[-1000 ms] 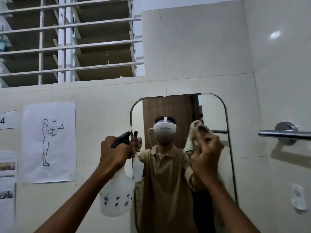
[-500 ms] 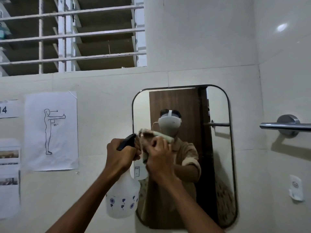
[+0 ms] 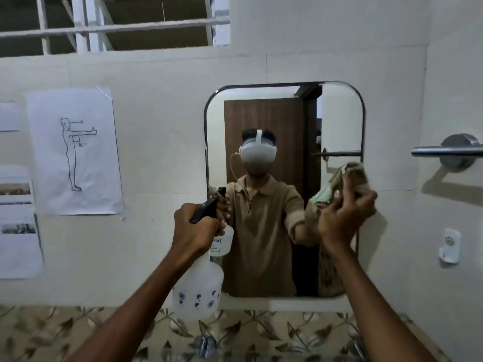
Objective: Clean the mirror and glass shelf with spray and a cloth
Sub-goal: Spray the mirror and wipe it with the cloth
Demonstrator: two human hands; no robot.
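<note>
Fingers (image 3: pixel 362 198) of our right hand (image 3: pixel 342 218) bunch the cloth (image 3: pixel 337 178) against the mirror's (image 3: pixel 282 113) right edge; our left hand (image 3: pixel 194 228) grips the spray bottle (image 3: pixel 197 288) at its lower-left corner. Posters (image 3: pixel 75 150) hang left, a towel bar (image 3: pixel 444 152) right.

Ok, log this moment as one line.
left hand grips spray bottle | right hand presses cloth at mirror right edge

A rounded-corner mirror (image 3: pixel 274 121) hangs upright on the pale wall. A bunched greenish cloth (image 3: pixel 339 184) presses against the mirror's right edge. A translucent white spray bottle (image 3: pixel 196 291) with blue flower prints hangs upright at the mirror's lower left corner.
</note>
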